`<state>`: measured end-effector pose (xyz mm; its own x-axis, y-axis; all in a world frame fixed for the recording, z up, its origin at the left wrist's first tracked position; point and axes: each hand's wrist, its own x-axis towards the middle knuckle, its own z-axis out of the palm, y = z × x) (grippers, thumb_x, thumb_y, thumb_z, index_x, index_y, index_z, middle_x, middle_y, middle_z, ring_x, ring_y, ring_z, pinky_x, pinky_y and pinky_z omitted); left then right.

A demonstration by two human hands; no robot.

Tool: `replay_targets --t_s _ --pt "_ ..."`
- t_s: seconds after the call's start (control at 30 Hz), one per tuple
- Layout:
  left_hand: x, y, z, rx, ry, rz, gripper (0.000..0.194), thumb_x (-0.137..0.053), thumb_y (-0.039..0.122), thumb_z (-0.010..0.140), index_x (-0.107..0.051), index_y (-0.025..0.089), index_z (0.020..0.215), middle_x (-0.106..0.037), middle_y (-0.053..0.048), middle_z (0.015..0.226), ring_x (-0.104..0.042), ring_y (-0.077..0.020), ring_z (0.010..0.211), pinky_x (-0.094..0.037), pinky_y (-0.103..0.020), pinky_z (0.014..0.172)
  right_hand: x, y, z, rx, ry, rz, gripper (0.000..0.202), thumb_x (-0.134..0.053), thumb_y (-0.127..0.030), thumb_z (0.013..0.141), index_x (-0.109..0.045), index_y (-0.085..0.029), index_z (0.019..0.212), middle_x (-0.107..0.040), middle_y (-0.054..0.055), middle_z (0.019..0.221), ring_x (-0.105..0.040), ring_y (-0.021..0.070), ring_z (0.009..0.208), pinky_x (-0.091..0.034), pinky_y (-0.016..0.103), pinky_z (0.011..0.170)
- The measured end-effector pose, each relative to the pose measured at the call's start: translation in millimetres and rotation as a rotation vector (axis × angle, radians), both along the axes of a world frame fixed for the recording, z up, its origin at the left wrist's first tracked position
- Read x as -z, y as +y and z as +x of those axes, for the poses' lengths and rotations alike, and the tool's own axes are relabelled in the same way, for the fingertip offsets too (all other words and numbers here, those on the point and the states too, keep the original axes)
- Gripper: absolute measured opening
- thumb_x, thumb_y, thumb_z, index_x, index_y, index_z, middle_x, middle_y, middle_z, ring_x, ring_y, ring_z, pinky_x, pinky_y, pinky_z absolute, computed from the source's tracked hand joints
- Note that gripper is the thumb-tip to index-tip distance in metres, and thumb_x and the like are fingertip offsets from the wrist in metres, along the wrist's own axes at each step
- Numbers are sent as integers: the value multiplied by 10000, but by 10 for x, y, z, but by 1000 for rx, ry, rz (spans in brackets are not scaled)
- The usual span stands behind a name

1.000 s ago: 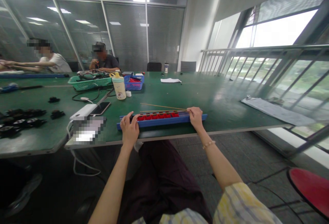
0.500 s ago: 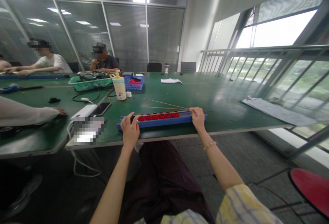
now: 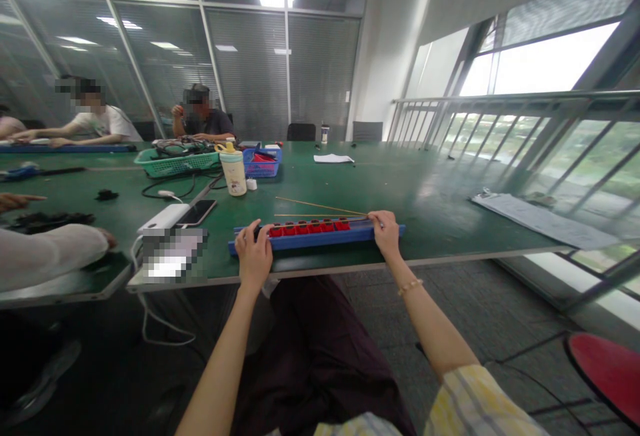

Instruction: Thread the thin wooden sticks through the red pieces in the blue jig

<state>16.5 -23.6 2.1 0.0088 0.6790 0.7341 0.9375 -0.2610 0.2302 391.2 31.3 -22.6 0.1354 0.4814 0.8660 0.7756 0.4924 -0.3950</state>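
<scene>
A long blue rail (image 3: 320,243) lies near the table's front edge, with a row of several red blocks (image 3: 303,228) set along it. My left hand (image 3: 254,256) is closed over the rail's left end, thumb and fingers around it; a small dark bit shows at the fingertips. Near the right end, my right hand (image 3: 385,233) pinches thin yellowish wires (image 3: 323,207). Two of their loose ends fan out leftward behind the rail, and another thin strand runs along the red blocks toward my left hand. Whether the left fingers also touch that strand is hidden.
Left of the rail are a phone (image 3: 200,213), a white power strip (image 3: 163,218) and cables. Behind stand a bottle (image 3: 233,173), a green basket (image 3: 175,164) and a blue basket (image 3: 263,168). A clipboard (image 3: 535,217) lies right. A co-worker's sleeve (image 3: 55,253) reaches in at left.
Both my hands keep their places on the rail and wires, and the loose wire ends have dipped slightly. At left, the co-worker's arm has moved and a second hand has come into view.
</scene>
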Motion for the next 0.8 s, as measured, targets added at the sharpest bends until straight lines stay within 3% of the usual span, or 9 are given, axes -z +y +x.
replay_targets --t_s 0.8 --pt "33 21 -11 11 21 12 397 -385 218 945 -590 243 1284 -471 -99 1425 -378 -308 1267 -330 -509 1096 -66 -36 -39 -48 -46 -25 287 -439 -383 977 -676 -255 879 -728 40 918 -574 241 987 -379 427 980"
